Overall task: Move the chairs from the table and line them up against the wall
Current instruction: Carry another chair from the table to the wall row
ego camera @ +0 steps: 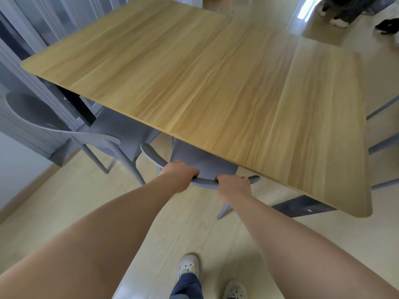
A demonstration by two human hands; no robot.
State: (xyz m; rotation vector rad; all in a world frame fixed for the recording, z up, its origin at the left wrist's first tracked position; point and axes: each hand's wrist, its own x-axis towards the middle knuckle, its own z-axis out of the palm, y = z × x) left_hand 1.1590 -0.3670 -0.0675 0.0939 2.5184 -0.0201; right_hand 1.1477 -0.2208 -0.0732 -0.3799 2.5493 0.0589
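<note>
A grey chair (200,162) stands tucked under the near edge of a light wooden table (216,78), its seat mostly hidden beneath the top. My left hand (180,174) and my right hand (234,187) both grip its curved backrest rail, side by side. A second grey chair (64,124) stands at the table's left end, its round back toward the grey panelled wall (28,39). Legs of more grey chairs (382,145) show past the table's right edge.
Pale wood floor (90,201) spreads around me; my own feet in white shoes (187,266) are below. Another person's feet (339,20) stand at the far right. A dark table leg bracket (302,207) sits under the near right corner.
</note>
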